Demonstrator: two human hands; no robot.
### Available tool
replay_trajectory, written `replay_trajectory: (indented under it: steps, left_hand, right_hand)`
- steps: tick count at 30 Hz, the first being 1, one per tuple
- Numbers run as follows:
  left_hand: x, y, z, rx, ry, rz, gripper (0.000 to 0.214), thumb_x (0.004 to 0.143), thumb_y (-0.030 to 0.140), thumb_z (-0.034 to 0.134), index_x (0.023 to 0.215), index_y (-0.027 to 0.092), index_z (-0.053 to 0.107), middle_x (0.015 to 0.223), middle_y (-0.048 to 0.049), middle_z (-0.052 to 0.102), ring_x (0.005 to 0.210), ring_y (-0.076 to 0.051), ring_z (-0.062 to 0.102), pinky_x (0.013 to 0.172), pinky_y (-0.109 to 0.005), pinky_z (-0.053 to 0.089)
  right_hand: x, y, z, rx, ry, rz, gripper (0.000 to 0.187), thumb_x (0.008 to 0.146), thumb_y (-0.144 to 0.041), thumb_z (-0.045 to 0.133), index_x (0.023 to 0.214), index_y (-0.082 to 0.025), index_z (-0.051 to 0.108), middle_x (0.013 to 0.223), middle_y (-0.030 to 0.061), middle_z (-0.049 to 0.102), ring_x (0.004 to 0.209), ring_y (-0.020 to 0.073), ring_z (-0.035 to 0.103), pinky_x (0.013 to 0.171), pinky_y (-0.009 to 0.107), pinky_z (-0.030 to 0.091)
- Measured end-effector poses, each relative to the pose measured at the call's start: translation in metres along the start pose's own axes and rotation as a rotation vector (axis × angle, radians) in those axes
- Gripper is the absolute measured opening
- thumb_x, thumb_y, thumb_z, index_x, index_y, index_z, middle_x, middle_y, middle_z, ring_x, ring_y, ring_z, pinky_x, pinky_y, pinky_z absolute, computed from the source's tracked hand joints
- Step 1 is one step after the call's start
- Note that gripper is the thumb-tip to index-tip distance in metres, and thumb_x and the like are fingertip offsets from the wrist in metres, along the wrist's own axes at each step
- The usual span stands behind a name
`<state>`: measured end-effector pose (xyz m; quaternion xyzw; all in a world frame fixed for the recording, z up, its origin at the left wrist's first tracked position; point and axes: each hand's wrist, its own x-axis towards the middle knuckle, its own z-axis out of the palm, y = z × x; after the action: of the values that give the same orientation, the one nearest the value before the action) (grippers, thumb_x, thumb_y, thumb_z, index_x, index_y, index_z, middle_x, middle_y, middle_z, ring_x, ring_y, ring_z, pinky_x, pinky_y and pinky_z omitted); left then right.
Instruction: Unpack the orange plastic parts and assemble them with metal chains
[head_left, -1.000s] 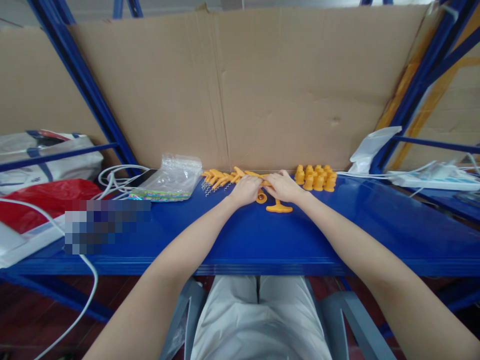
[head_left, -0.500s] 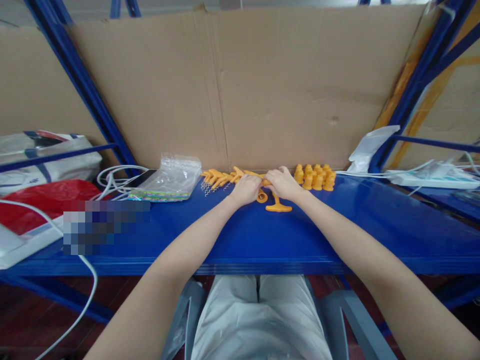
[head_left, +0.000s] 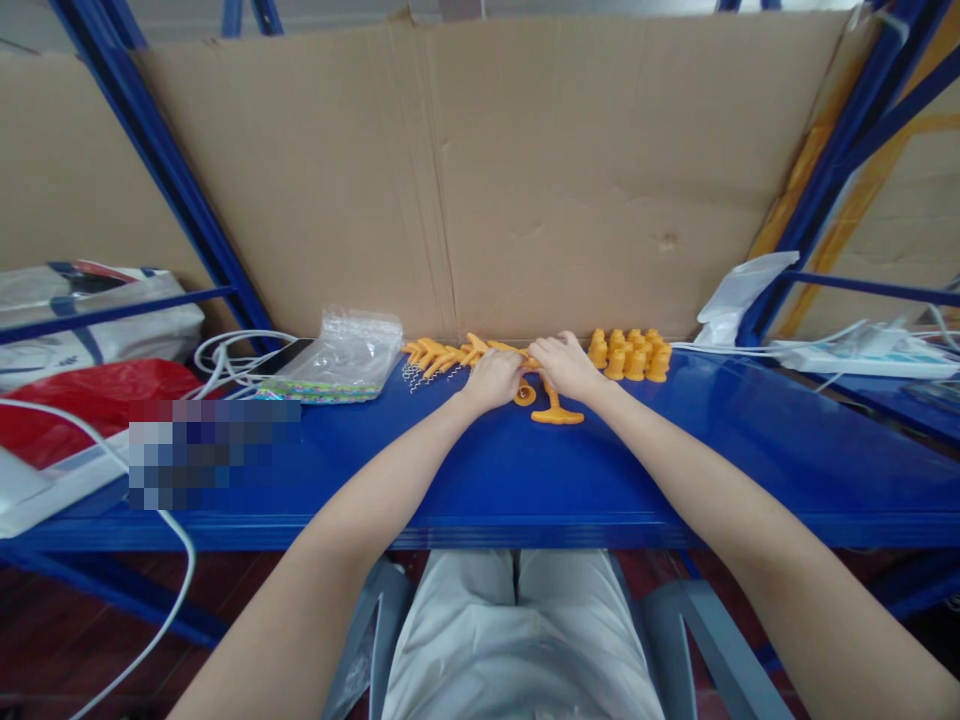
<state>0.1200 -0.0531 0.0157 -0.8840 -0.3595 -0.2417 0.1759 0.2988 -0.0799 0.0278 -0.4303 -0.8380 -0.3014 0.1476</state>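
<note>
My left hand (head_left: 493, 379) and my right hand (head_left: 564, 367) meet at the back of the blue shelf (head_left: 525, 470), both curled closed around small orange plastic parts. An orange ring-ended piece (head_left: 524, 394) shows under my left hand. An orange T-shaped part (head_left: 556, 412) stands just below my right hand, its stem running up under the fingers. A pile of orange T-shaped parts (head_left: 442, 353) with small metal springs (head_left: 413, 375) lies left of my hands. A cluster of upright orange caps (head_left: 630, 354) stands to the right.
A clear plastic bag (head_left: 341, 355) over colourful sheets lies to the left, with white cables (head_left: 225, 355) and a red bag (head_left: 97, 395) beyond. A cardboard wall (head_left: 487, 170) closes the back. A white power strip (head_left: 862, 360) and crumpled white bag (head_left: 739, 295) sit at right.
Both hands stay together in the same spot; the fingers shift only slightly around the orange parts. Nothing else has moved.
</note>
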Motion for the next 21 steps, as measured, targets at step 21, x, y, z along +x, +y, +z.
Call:
replay_trajectory:
  steps: [21]
  left_hand:
    - [-0.0015, 0.0040, -0.0091, 0.058, -0.061, -0.006, 0.027, 0.093, 0.014, 0.047, 0.100, 0.010, 0.072, 0.099, -0.0167, 0.076, 0.097, -0.028, 0.070, 0.093, -0.042, 0.050]
  right_hand:
    - [0.0005, 0.0037, 0.0020, 0.099, -0.042, 0.006, 0.021, 0.100, -0.020, 0.046, 0.112, -0.014, 0.062, 0.104, 0.0144, 0.072, 0.102, 0.0279, 0.061, 0.086, 0.036, 0.029]
